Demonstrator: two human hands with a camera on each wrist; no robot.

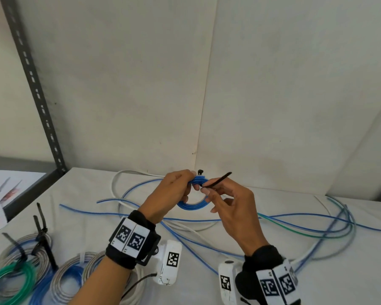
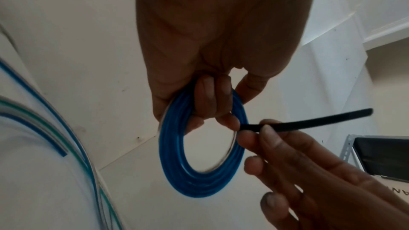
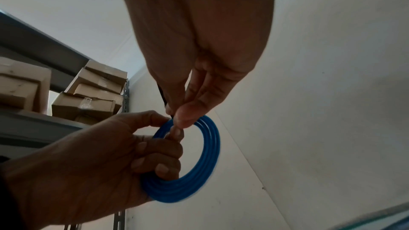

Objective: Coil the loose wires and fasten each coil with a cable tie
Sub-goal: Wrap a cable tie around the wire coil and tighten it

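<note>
Left hand point(image 1: 174, 190) has its fingers point(image 2: 205, 97) curled through the blue wire coil point(image 2: 199, 177), bunching the turns so they can't spring apart, and it's held up off the surface point(image 1: 251, 249), I'd guess for room to work the tie around. Right hand point(image 1: 233, 208) pinches the black cable tie point(image 2: 309, 121) between thumb and fingertip, right beside the left fingers; its tail pokes out past the pinch, the head sits just above the coil. Looks like threading comes next. Loose wires point(image 1: 306, 223) sprawl below both hands, finished coils point(image 1: 20, 267) down by the left wrist.
</note>
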